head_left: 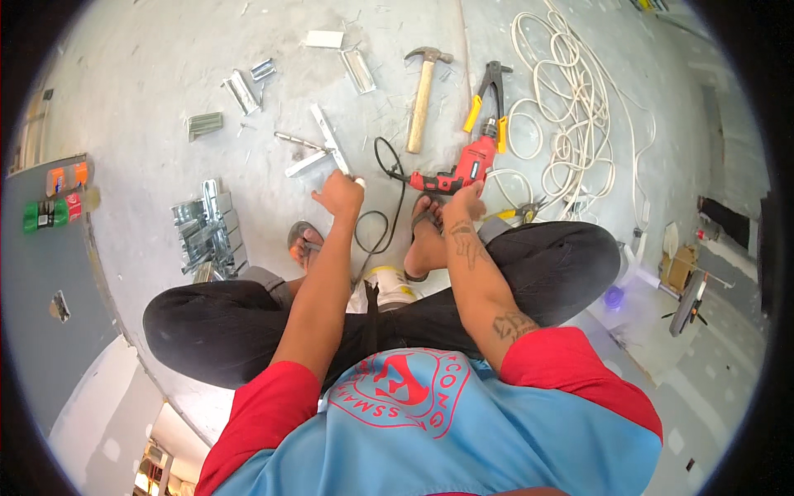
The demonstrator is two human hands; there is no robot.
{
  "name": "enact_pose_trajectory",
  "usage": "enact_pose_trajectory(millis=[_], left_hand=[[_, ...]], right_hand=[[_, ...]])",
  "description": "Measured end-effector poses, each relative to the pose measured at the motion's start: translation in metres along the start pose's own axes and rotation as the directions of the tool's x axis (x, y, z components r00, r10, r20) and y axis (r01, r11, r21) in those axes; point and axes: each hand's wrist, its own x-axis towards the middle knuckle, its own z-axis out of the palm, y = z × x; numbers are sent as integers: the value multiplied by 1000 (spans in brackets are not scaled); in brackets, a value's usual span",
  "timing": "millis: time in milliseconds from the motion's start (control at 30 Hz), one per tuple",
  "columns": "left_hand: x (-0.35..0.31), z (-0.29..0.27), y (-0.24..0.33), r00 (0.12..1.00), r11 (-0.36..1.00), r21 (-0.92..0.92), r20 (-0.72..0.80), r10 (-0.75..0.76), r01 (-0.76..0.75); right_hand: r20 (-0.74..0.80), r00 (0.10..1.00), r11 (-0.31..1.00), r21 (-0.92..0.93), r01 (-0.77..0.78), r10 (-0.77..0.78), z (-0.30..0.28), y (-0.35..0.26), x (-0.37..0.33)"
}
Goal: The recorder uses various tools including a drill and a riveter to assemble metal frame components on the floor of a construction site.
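Note:
My left hand [340, 195] is closed at the near end of a white metal strip [329, 139]; what its fingers hold is hidden. A small white piece [360, 182] shows at its side. Across the strip lies a second short white piece [306, 164], with a slim silver pen-like tool [299, 141] beside it. On the right, my right hand [468, 199] is closed at the rear of a red power drill [463, 169], whose chuck points away from me. The drill's black cord [400, 211] loops between my feet.
Beyond the drill lie a claw hammer [421, 99] and a yellow-handled hand riveter [491, 87]. A tangled white cable [571, 124] spreads at right, near yellow pliers [526, 212]. Cut metal channels [241, 92] and a metal stack [207, 230] lie at left. I sit on a white bucket [393, 285].

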Motion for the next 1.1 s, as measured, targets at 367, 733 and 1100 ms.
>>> enact_pose_trajectory(millis=[367,733,1100], left_hand=[[24,-17,-25,990,974,190,86,112,-127],[-7,-20,25,875,926,-4,-326,357,-379],[-40,-53,131,726,603,-404,-412,551,-688]], right_hand=[[361,495,31,-783,621,-791,183,-127,64],[673,597,242,-551,799,-437,229,-191,175],[460,324,325,-78,942,-827,234,-262,87]])
